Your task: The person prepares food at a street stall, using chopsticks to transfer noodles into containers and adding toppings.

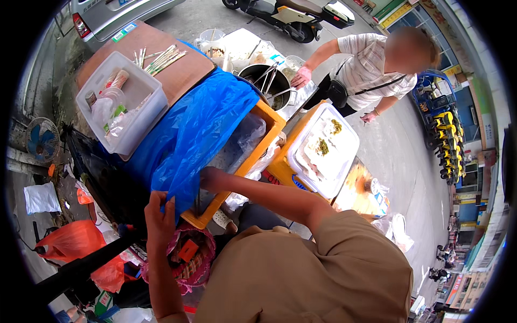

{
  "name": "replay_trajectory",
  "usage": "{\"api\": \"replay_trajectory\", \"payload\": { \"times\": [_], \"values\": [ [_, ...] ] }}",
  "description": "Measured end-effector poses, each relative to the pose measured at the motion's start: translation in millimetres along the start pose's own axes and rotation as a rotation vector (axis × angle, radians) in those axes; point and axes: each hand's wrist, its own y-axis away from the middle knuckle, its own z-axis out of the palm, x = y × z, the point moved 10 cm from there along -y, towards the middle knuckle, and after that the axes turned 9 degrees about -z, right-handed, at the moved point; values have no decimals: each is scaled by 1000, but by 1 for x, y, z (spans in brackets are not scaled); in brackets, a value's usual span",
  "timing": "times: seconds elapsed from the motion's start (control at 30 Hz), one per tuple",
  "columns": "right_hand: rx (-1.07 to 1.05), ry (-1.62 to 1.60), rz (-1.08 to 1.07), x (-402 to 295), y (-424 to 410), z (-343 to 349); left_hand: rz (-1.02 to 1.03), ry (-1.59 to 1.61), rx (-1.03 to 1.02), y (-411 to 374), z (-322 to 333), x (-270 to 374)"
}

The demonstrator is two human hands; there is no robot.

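Note:
My left hand pinches the near corner of a blue plastic sheet and holds it raised. My right hand reaches into an orange insulated box. Its fingers are hidden by the sheet and the shadow, so what they touch cannot be made out. Clear plastic film lies inside the box. The sheet covers the box's left part and runs up under a brown board. On that board stands a translucent plastic tub with cups and bags in it.
A pot with tongs stands beyond the box, a person's hand beside its rim. To the right, a white lid holding food covers another orange box. Wrapped chopsticks lie on the board. A pink-trimmed basket sits below my left hand.

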Motion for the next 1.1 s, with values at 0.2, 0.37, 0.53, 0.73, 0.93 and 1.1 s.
{"api": "replay_trajectory", "payload": {
  "times": [0.2, 0.37, 0.53, 0.73, 0.93, 1.1],
  "values": [
    [360, -1765, -91, 11, 121, -113, -3, 19, -237, 57, 119, -28],
    [988, -1404, 162, 36, 225, -178, 291, -127, -385, 61, 207, -2],
    [1275, -1081, 481, 216, 351, -112, 445, -488, -622, 67, 288, -9],
    [1110, 3, 770, 160, 293, -54, 198, -835, -893, 131, 305, -191],
    [972, -647, 655, 172, 209, -19, 40, -762, -720, 142, 297, -242],
    [1053, -764, 716, 183, 190, -14, 167, -828, -631, 162, 267, -189]
  ]
}}
